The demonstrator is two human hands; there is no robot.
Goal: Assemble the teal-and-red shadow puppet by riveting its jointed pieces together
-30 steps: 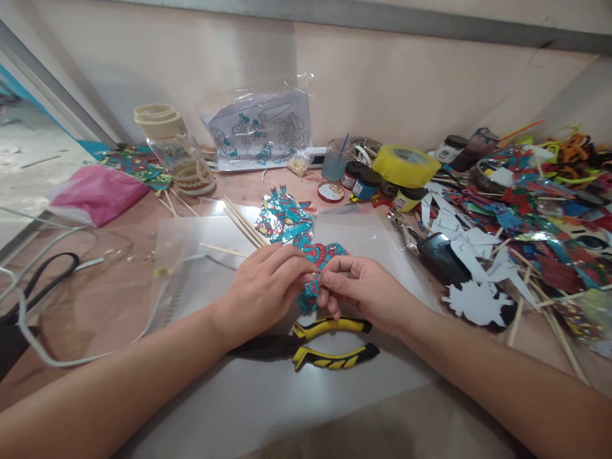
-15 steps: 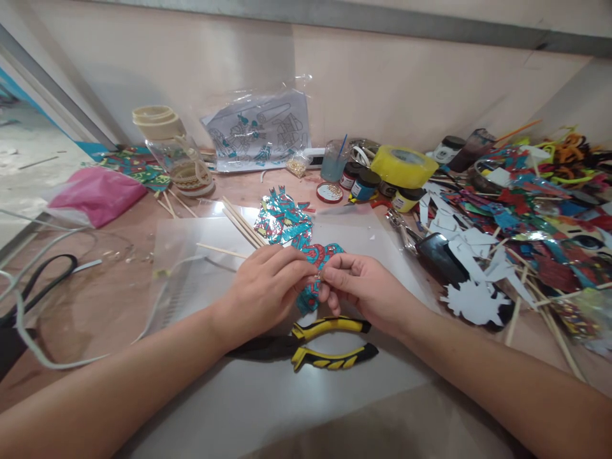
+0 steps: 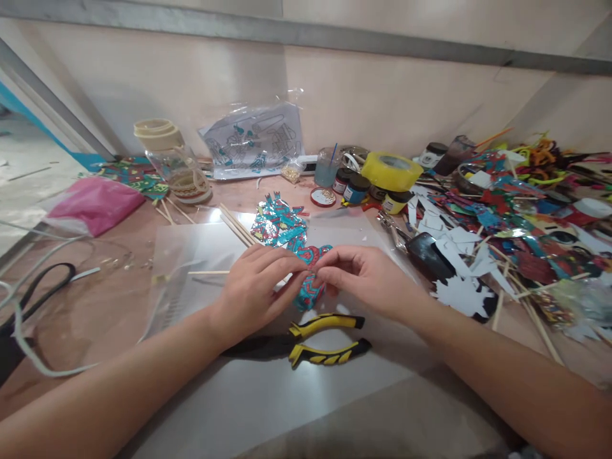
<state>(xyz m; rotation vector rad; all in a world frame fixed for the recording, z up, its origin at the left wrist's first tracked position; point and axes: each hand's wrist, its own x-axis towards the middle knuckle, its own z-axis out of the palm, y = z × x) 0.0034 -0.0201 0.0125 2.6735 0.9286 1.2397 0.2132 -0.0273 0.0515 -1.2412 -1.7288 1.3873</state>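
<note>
My left hand (image 3: 265, 284) and my right hand (image 3: 358, 277) meet at the fingertips over a teal and red patterned piece (image 3: 310, 293). Both are closed in a pinch, and what lies between the fingertips is too small to make out. Just beyond my hands, more shiny teal and red cut pieces (image 3: 280, 220) lie on a translucent sheet (image 3: 335, 408). Thin wooden sticks (image 3: 236, 226) rest beside them, and a single stick (image 3: 208, 273) points toward my left hand. Pliers with yellow and black handles (image 3: 329, 341) lie nearer to me, their dark jaws partly beneath my left wrist.
At the back stand a clear bottle (image 3: 174, 162), a drawing in plastic (image 3: 258, 143), paint jars (image 3: 356, 186) and yellow tape (image 3: 392, 169). White cutouts (image 3: 463, 293) and colourful scraps crowd the right. A pink bag (image 3: 98, 204) and a white cable (image 3: 29, 357) are at left.
The camera view has shifted slightly. The fingers of my right hand have curled in more, and my hands remain together over the patterned piece.
</note>
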